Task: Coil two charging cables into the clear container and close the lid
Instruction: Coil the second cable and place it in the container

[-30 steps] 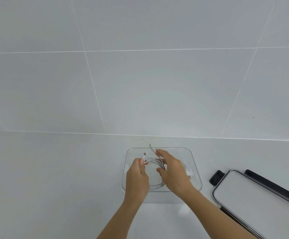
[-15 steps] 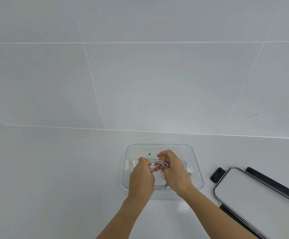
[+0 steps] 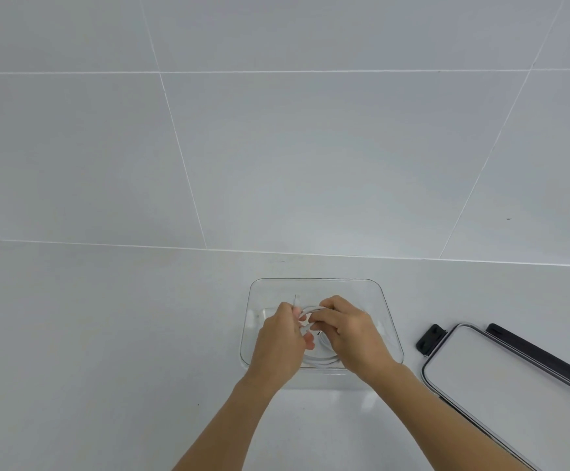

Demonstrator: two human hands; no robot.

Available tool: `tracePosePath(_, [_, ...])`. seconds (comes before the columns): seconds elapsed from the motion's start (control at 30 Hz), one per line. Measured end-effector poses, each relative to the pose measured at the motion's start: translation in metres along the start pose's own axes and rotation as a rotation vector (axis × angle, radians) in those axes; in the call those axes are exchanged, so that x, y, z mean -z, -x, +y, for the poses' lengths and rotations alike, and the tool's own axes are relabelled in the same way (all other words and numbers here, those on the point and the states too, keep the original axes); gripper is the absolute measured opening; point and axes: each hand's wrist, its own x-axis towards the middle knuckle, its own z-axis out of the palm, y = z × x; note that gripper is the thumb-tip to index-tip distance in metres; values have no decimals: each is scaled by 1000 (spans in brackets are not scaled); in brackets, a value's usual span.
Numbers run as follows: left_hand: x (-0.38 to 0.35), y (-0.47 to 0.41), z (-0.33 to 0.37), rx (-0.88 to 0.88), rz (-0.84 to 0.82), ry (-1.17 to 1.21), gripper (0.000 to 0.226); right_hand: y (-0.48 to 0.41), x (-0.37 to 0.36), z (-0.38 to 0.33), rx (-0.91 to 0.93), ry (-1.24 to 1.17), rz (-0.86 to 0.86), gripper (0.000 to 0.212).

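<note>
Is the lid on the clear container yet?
No, the lid lies flat on the counter to the right of the open clear container, while both hands work the white cable inside it.

Both forearms are bare, no sleeves, each grip (image 3: 282,348) ungloved.

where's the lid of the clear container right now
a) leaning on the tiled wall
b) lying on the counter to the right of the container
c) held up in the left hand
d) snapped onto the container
b: the clear rectangular lid with black clips lies flat on the white counter, right of the open clear plastic container, while the left hand and right hand both work the white charging cables inside it.
</note>
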Motion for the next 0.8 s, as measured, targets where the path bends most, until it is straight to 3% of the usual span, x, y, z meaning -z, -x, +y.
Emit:
tracePosePath(0.17, [7, -1, 4, 65, -127, 109, 20, 8, 3, 1, 21, 10, 33, 23])
tracePosePath(0.3, [14, -2, 1, 130, -220, 266, 35, 13, 1, -2, -47, -115, 42, 24])
tracePosePath(0.47, [22, -6, -3, 184, -285, 403, 37, 16, -3, -3, -121, -236, 72, 27])
tracePosePath(0.63, [19, -6, -2, 171, -241, 237, 39, 21, -9, 1, -207, -340, 74, 14])
tracePosePath(0.8, [18, -10, -3, 227, -301, 359, 37, 22, -6, -5, -283, -419, 40, 17])
